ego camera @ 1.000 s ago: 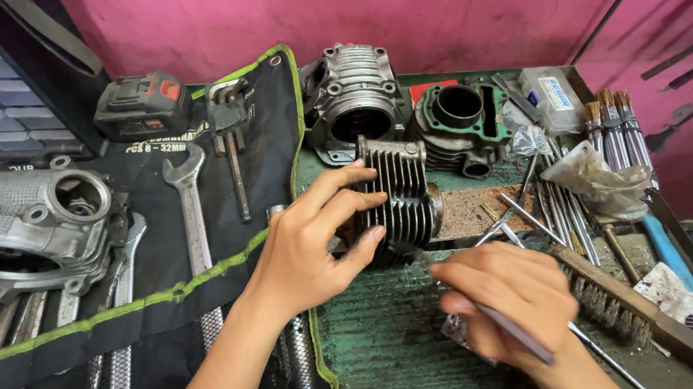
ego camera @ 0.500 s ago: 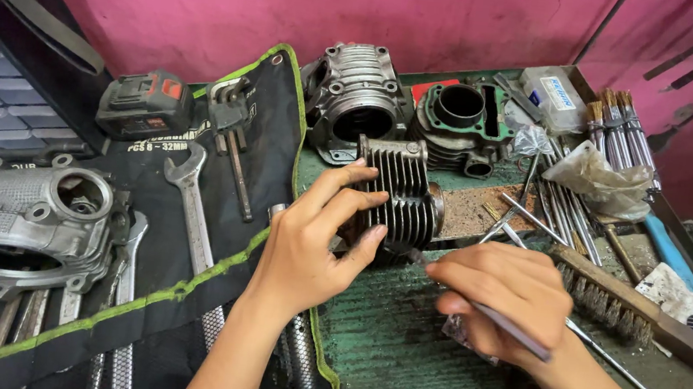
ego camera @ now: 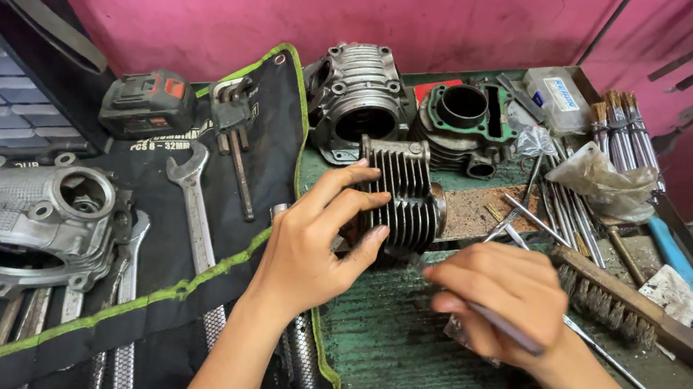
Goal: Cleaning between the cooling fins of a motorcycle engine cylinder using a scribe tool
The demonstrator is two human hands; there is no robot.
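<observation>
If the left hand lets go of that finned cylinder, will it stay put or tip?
The finned cylinder looks like cast metal, so probably heavy and rigid. It seems propped on edge by the left hand, so it may tip. Its thin fins could chip if it falls.

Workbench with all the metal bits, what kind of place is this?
Probably an engine repair workshop: finned engine cylinders stand on the bench, wrenches lie on a tool roll, and a wire brush sits nearby.
</observation>
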